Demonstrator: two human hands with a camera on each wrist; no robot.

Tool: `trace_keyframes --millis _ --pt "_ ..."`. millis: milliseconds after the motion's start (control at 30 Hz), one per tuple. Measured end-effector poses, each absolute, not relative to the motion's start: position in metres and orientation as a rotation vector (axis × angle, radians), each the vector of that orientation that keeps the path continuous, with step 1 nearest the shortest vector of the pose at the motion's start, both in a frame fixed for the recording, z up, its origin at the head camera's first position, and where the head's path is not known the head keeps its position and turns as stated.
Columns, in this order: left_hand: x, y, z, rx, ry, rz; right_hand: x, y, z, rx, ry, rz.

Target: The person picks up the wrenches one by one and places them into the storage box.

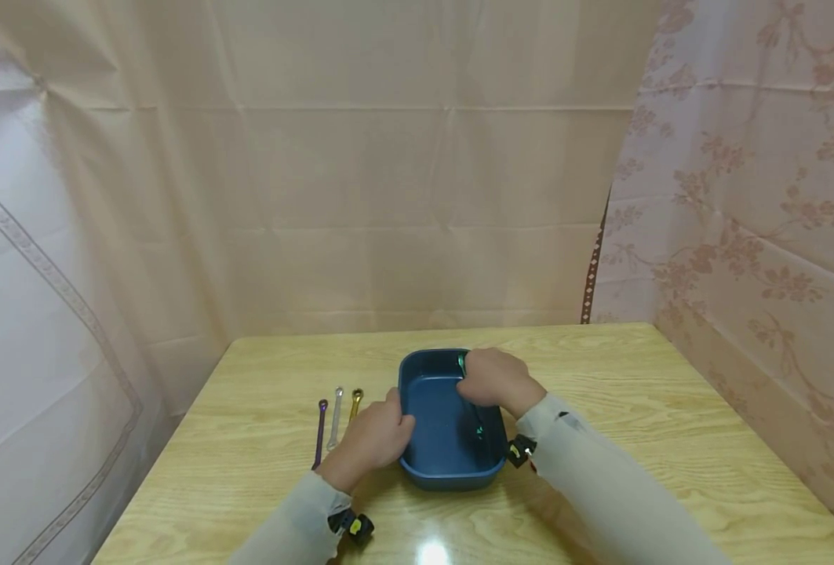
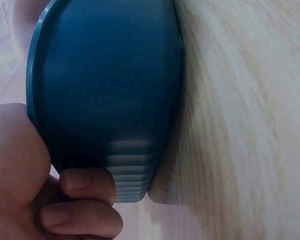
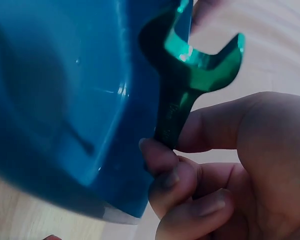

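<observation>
Holding a glossy green metal open-ended wrench (image 3: 182, 87) within the outline of a deep blue, round-cornered rectangular tray (image 1: 438, 424), near its right wall, by means of the right-hand grip (image 1: 496, 379), pinched closed on the shank. Holding the tray's left wall, too, with the left-hand grip (image 1: 376, 430), thumb over the rim. Could slip, being smooth metal in a fingertip pinch, and knock on the tray floor; could scrape or catch the right wall if turned so near it. Cannot tell from these views whether touching that wall already, nor whether to call the dark mark inside the tray a shadow. Could skid, in the tray's case, from a sideways push on any loosening by the left-hand grip. Might also nudge, with the left wrist, the slim purple metallic wrench (image 1: 320, 434), the slim pale silvery wrench (image 1: 335, 420) and the slim gold metallic wrench (image 1: 356, 404), all just beside the left-hand grip. Counting outward: one wrench held, one tray, two hands, three wrenches lying on the counter, so four wrenches in sight; then two pale long sleeves (image 1: 600, 482), two small black wrist devices (image 1: 521, 450), one yellowish wood-grain counter (image 1: 261, 439), and behind it one plain beige cloth hanging (image 1: 417, 173)
</observation>
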State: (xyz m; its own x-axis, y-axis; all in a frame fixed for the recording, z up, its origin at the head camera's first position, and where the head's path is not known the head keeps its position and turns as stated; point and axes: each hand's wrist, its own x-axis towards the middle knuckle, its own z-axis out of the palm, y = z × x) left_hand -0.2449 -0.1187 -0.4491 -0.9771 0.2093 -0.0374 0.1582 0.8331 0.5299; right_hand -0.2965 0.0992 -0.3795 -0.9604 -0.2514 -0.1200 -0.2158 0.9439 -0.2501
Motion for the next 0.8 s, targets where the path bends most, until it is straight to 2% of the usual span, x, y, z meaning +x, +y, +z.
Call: trace_keyframes --millis 800 --pt "-0.245 -0.120 -0.447 0.316 2.896 0.851 -0.309 0.083 -0.384 -0.368 2.851 -0.177"
